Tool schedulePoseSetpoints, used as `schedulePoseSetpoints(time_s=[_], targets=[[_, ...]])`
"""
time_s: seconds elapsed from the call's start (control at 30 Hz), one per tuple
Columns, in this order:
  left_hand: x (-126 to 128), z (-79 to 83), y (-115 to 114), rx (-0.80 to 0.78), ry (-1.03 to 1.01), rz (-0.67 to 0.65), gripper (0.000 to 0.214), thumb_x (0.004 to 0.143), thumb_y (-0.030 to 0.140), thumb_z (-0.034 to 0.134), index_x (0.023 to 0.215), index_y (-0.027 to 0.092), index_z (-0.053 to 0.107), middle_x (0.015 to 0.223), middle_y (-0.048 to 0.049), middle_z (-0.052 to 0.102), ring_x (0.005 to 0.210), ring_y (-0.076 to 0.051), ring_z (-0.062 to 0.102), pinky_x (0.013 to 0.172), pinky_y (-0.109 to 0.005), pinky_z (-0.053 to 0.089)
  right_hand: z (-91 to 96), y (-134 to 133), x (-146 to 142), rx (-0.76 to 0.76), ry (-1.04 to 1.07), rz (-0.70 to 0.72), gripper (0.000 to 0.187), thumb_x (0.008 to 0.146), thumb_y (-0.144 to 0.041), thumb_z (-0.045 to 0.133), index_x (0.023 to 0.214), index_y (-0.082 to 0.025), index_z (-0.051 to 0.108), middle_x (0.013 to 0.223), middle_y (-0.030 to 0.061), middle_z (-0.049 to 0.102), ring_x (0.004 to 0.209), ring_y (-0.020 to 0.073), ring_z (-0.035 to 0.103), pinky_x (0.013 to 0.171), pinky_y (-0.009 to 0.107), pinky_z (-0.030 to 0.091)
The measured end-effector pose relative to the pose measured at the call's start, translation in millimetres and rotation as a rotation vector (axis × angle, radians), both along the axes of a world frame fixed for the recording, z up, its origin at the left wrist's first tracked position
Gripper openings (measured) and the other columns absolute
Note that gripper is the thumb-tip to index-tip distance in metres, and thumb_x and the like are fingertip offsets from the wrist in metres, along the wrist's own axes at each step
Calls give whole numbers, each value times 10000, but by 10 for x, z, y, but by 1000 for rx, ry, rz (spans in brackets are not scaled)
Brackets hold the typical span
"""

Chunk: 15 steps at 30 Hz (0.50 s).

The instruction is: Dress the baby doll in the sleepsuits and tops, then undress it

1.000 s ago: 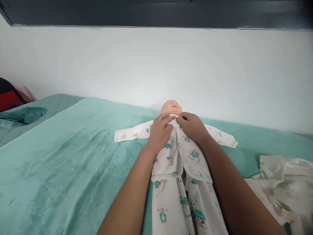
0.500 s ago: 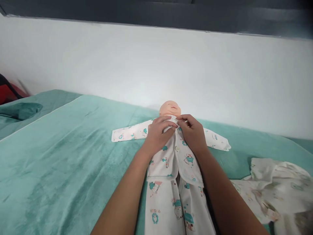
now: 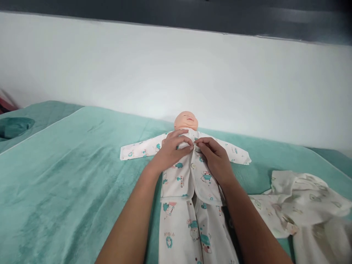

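A baby doll lies on its back with its head toward the wall. It wears a white printed baby shirt with both sleeves spread, and white printed trousers. My left hand pinches the shirt's front edge at the chest between thumb and finger. Opposite it, my right hand grips the other front edge with its fingertips. Both sets of fingertips almost meet on the front opening. Below them a pale button shows on the shirt; whatever lies between the fingertips is hidden.
Teal plush cloth covers the bed, wrinkled at the left. Crumpled white printed baby clothes lie at the right. A white wall rises right behind the doll's head, with a dark band above it.
My right hand has moved down from the collar to the upper chest, its fingers now pinched on the shirt's edge. The view has shifted slightly to the right.
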<state>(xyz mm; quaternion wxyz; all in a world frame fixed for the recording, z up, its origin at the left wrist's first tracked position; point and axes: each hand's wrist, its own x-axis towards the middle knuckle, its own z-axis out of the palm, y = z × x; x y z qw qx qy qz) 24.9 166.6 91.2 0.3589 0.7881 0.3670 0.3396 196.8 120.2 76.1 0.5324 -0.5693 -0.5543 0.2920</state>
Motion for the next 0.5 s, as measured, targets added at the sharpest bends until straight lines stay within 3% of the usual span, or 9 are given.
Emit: schedulePoseSetpoints(time_s=[0.27, 0.37, 0.5], targets=[[37, -21, -2, -4, -51, 36, 114, 902, 365, 607, 921, 279, 680, 1486, 8, 486, 1434, -248, 374, 1226, -464, 230, 7, -81, -3, 24, 57, 99, 231, 915, -412, 541, 933, -228, 680, 798, 1, 636, 755, 157, 554, 717, 284, 427], [7, -80, -114, -7, -131, 33, 140, 894, 319, 620, 1010, 285, 691, 1487, -8, 486, 1428, -236, 395, 1221, -438, 264, 57, -84, 14, 25, 35, 99, 251, 928, -427, 528, 876, -226, 670, 752, -9, 614, 722, 150, 544, 686, 277, 414], [-107, -132, -303, -16, -109, -53, 122, 896, 314, 618, 939, 283, 727, 1540, 11, 425, 1489, -253, 295, 1239, -451, 248, 202, -145, 40, -52, -93, 190, 283, 908, -426, 552, 741, -215, 637, 736, -5, 625, 707, 153, 538, 651, 276, 406]])
